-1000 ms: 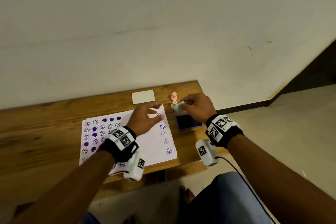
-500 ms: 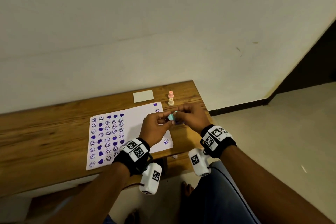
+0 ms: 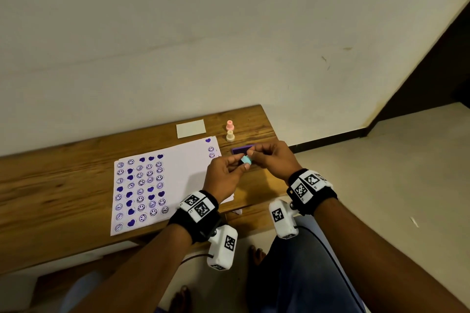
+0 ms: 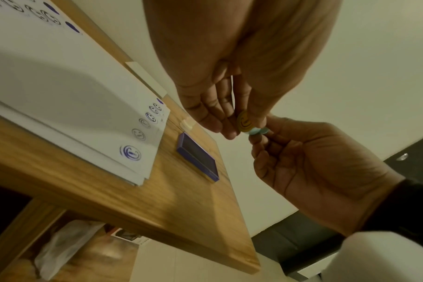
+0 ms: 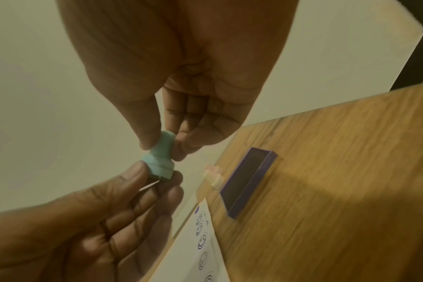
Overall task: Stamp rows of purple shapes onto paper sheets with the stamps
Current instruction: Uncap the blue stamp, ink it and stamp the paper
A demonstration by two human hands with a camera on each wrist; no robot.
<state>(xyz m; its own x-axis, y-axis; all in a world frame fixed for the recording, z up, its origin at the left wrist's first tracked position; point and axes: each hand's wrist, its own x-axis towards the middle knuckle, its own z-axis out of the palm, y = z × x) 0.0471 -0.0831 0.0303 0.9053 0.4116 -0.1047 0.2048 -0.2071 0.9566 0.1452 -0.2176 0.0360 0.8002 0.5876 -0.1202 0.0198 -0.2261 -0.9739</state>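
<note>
text: none legible | signs: purple smiley faces and hearts in rows on paper sheet (image 3: 183,175) | raised smiley on blue stamp (image 4: 245,122) face | square black-and-white codes on wristbands (image 3: 201,207)

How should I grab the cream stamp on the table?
Pinch the cream stamp by its narrow neck, coming straight down from above. It stands upright on its wider base, close in front of the pink stamp, so a top-down pinch probably avoids knocking either over.
</note>
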